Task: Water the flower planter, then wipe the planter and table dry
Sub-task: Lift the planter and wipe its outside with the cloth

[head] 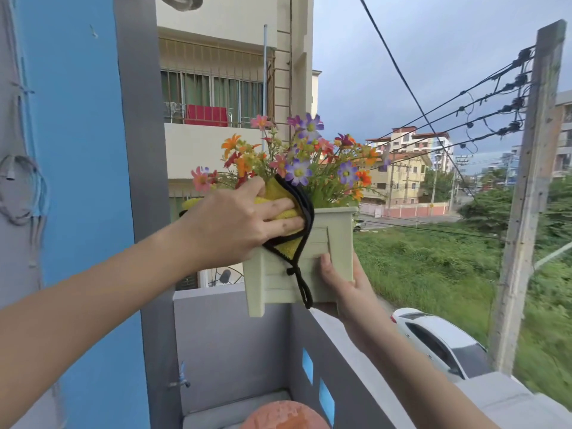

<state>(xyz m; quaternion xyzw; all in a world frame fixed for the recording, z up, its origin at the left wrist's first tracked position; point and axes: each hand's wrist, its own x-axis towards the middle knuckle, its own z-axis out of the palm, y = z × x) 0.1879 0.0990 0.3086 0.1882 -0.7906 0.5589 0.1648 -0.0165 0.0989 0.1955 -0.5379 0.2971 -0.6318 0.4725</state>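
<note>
While your right hand point(343, 283) gripped the lifted planter point(340, 236) at 5 o'clock, your left hand point(235, 221) squeezed the yellow cloth point(288, 249) on its 10 o'clock edge; wiping seemed only begun.

No legible text or numbers; distant buildings point(405, 174) possibly signed, too blurred
</note>
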